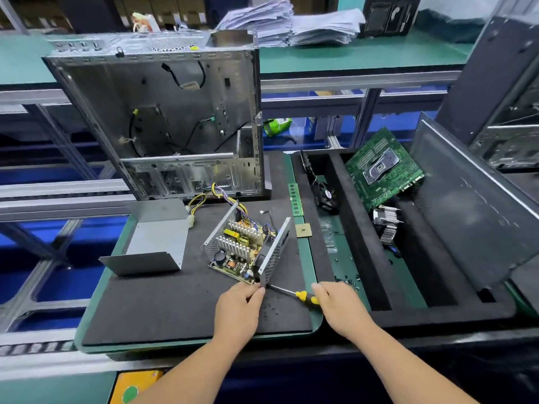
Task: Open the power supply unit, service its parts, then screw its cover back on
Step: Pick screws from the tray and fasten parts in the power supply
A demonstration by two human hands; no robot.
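Grey cover (154, 240) is off, left of the open power supply unit (248, 249); left hand (237, 309) pinches its corner, right hand (339, 306) grips the screwdriver (294, 294). Servicing underway, re-covering remains.

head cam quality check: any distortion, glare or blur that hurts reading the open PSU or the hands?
Head view: wide-angle bowing bends the bench rails and computer case near the edges; even overhead light, soft shadows, mild sheen on the removed cover. Power supply unit, left hand, right hand and screwdriver are sharp; far paper stacks look soft.
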